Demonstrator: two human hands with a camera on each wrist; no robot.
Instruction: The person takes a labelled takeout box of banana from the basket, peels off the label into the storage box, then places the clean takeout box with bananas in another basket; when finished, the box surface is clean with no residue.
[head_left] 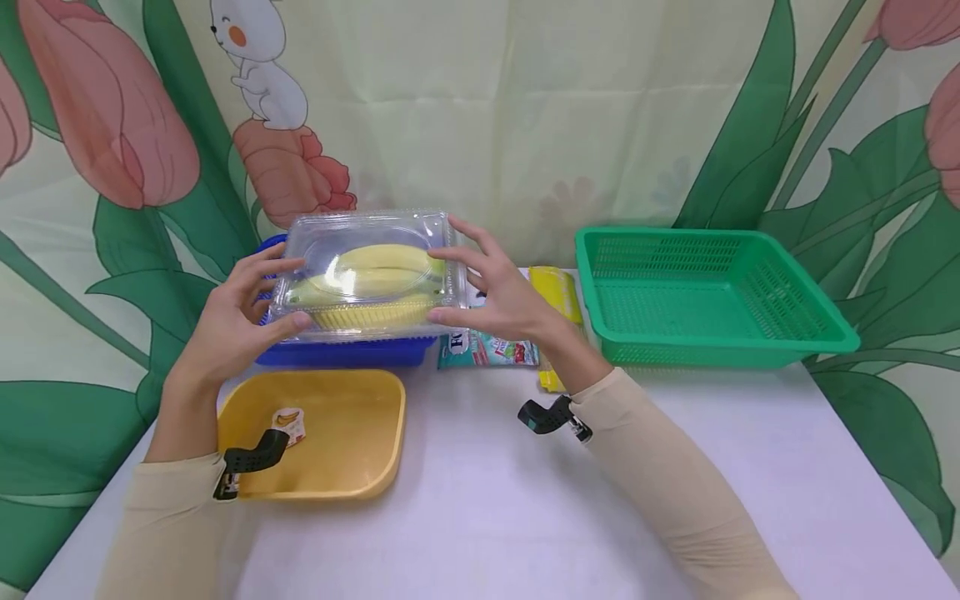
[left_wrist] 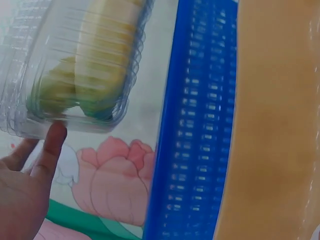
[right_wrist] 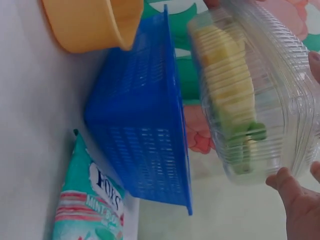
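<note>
A clear plastic clamshell box (head_left: 367, 321) with yellow bananas (head_left: 386, 262) inside is held up between both hands. My left hand (head_left: 228, 321) grips its left end, thumb at the near edge and fingers on the lid. On the opposite end, my right hand (head_left: 498, 287) grips the box the same way. Below it stands a blue basket (head_left: 345, 354), largely hidden by the box in the head view. In the right wrist view, the box (right_wrist: 235, 100) hangs above the rim of the blue basket (right_wrist: 145, 125), with space between them.
A yellow basin (head_left: 337, 442) with a banana-picture card (head_left: 289, 423) stands in front of the blue basket. To the right are a teal Fox's bag (head_left: 487, 350), a yellow packet (head_left: 557, 292) and a green basket (head_left: 720, 333). A patterned curtain hangs behind the white table.
</note>
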